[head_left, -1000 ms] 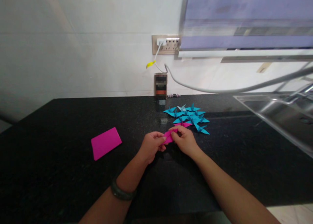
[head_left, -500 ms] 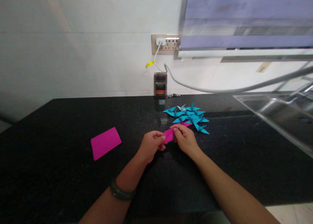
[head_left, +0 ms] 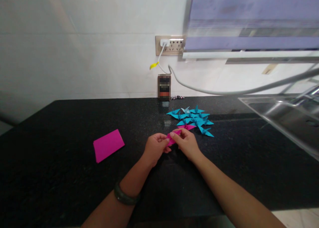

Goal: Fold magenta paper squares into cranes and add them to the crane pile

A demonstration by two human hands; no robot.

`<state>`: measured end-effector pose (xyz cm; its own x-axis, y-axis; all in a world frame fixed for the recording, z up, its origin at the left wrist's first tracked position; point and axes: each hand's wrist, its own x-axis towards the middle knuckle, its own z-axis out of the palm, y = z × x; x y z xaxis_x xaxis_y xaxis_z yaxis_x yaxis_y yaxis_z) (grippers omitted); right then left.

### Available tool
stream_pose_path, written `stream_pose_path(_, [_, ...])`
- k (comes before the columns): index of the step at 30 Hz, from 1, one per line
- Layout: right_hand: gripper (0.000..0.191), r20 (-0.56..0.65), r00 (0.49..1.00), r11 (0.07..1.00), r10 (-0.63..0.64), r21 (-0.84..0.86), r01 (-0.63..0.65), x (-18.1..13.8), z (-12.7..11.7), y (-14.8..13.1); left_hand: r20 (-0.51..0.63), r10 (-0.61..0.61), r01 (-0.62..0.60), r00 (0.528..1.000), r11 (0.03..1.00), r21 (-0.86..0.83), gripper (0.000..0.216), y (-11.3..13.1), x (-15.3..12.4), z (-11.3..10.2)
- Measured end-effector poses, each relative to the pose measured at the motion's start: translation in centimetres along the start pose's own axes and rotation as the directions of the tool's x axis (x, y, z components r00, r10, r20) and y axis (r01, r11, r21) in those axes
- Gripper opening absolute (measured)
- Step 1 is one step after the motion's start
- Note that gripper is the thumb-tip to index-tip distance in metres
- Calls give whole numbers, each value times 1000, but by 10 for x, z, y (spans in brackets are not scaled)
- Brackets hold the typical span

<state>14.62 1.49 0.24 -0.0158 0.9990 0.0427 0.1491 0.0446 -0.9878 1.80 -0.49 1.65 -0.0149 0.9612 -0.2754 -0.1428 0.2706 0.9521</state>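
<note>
Between my two hands is a small folded piece of pink paper [head_left: 170,141], held just above the dark countertop. My left hand [head_left: 157,146] pinches its left side between thumb and fingers. The thumb of my right hand [head_left: 187,142] presses on its upper face, with the fingers behind it. Just beyond my right hand lies a pink paper crane [head_left: 186,126], partly hidden by the fingers. Several blue paper cranes [head_left: 195,121] spread out behind it, with one pale blue crane [head_left: 185,110] among them. Off to the left rests a stack of pink paper sheets [head_left: 108,145].
The black countertop [head_left: 62,181] runs back to a white tiled wall. A pixelated phone-like object [head_left: 164,87] leans there beside a beaded string [head_left: 177,97]. A grey cable [head_left: 211,91] hangs from the wall socket [head_left: 174,46]. At the right is a metal sink [head_left: 281,118].
My right thumb has moved left across the pink paper, and less of the paper shows now. The left hand keeps its pinch. The view has shifted slightly.
</note>
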Motion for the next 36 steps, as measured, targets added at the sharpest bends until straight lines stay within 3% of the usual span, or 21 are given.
stream_pose_path(5, [18,-29,999,994,45,99,-42,-1,6,1,-7,64,-64,998,997,54,8,-1,-3,4])
stream_pose_path(12, [17,1,993,948,117,297,-112,-1,6,-3,-7,95,-94,995,993,69,12,-1,-2,3])
stream_pose_path(24, [23,-45,998,986,33,168,-25,-1,3,-4,5,95,-95,995,992,77,11,1,-3,2])
stream_pose_path(28, [33,-83,997,997,-9,75,15,0,-1,-3,24,97,-98,995,993,67,11,2,-4,2])
stream_pose_path(32, [42,-141,988,992,62,114,-46,5,-4,0,28,84,-85,996,995,56,10,3,-5,3])
stream_pose_path(36, [55,-69,986,964,149,233,-130,11,-8,1,2,69,-69,998,996,65,7,4,-5,2])
